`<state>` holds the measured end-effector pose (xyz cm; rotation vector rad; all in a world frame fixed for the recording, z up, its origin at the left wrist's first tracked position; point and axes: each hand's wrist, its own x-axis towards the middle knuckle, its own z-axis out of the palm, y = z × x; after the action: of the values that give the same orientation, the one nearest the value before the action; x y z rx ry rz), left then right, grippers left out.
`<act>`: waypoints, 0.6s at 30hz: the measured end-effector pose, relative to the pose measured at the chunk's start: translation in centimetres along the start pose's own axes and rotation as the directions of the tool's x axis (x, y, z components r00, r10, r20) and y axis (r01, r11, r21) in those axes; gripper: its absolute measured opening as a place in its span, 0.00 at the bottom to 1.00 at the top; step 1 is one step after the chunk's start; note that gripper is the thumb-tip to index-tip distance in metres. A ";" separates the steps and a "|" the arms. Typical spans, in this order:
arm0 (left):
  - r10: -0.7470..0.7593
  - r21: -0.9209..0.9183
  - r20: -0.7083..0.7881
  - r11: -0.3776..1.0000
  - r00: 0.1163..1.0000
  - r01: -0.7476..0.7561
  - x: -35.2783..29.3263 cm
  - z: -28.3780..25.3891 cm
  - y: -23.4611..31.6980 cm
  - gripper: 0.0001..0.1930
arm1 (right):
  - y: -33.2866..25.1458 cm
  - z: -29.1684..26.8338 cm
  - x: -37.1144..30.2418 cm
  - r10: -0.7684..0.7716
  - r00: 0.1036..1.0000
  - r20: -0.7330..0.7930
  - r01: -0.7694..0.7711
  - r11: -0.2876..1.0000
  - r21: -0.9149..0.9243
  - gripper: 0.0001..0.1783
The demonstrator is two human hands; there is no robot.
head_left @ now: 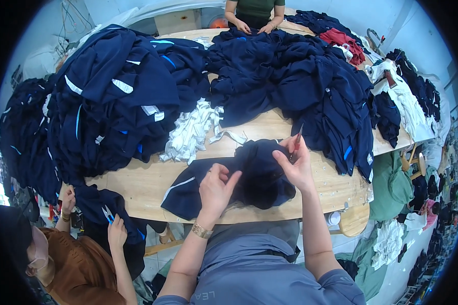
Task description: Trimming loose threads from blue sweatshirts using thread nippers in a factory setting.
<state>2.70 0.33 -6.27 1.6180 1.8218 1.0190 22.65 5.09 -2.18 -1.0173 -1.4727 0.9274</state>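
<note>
A dark navy garment with a white stripe on its left part lies bunched at the table's near edge. Over its left half is my left hand, fingers loosely curled and thumb apart, with nothing visible in it. My right hand is closed around red-handled thread snips, whose pointed blades stick up past the fingers. That hand's thumb rests at the garment's right side. Whether its fingers also pinch the cloth is hidden.
Navy garments are heaped high on the wooden table, left and back. White fabric scraps lie in a pile between them. A co-worker in brown holds blue-handled snips at left; another person handles cloth across the table.
</note>
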 end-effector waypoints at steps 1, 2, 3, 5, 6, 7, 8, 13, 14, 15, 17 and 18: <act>-0.028 0.071 0.033 0.997 0.999 0.025 -0.4 0.5 -0.2 0.19 | -0.2 -0.1 -0.1 0.012 1.000 -0.004 -0.012 1.000 0.011 0.18; 0.011 0.125 0.025 0.992 1.000 -0.014 -0.8 1.0 -0.3 0.21 | -0.3 -0.1 -0.2 0.024 1.000 -0.007 -0.024 0.999 0.022 0.18; -0.028 0.132 0.060 0.991 0.998 0.020 -1.1 1.5 -0.5 0.19 | -0.5 -0.1 -0.2 0.025 1.000 -0.003 -0.025 0.999 0.023 0.18; 0.117 0.181 -0.065 0.978 0.991 -0.104 -1.0 2.7 -1.9 0.16 | -0.8 0.1 -0.3 -0.026 1.000 -0.007 0.026 1.000 -0.017 0.18; 0.115 0.181 -0.065 0.978 0.991 -0.102 -0.9 2.8 -2.4 0.16 | -0.9 0.0 -0.3 -0.024 1.000 -0.006 0.024 1.000 -0.016 0.18; 0.093 0.121 -0.031 0.989 0.995 -0.089 -0.7 2.7 -3.0 0.16 | -0.9 -0.2 -0.3 -0.038 0.999 -0.012 0.037 0.998 -0.048 0.19; 0.073 0.062 0.003 0.995 0.997 -0.073 -0.4 2.5 -3.5 0.16 | -0.9 -0.4 -0.2 -0.052 0.999 -0.017 0.051 0.996 -0.080 0.19; -0.235 -0.396 0.457 0.810 0.858 0.433 1.7 -0.1 -5.6 0.10 | 0.2 -2.1 0.7 -0.082 0.977 -0.197 0.091 0.995 0.038 0.16; -0.095 -0.678 0.603 0.461 0.792 0.572 1.8 -0.6 -7.6 0.12 | 0.9 -2.8 1.0 -0.091 0.968 -0.234 0.093 0.996 -0.003 0.16; 0.104 -0.750 0.658 0.006 0.746 0.661 1.6 -1.1 -8.9 0.14 | 1.7 -3.2 1.3 -0.100 0.958 -0.270 0.092 0.995 -0.041 0.16; 0.026 -0.756 0.652 -0.061 0.758 0.652 1.5 -2.6 -4.2 0.14 | 3.4 -3.7 1.1 -0.093 0.947 -0.308 0.079 0.995 -0.060 0.14; 0.105 -0.739 0.645 -0.166 0.756 0.653 1.2 -2.8 -4.1 0.13 | 3.9 -3.6 1.1 -0.102 0.948 -0.303 0.048 0.983 -0.178 0.13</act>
<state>-2.18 0.90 -7.70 0.2388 0.4143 1.0464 26.57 7.49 -5.02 -1.1642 -1.3269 0.5629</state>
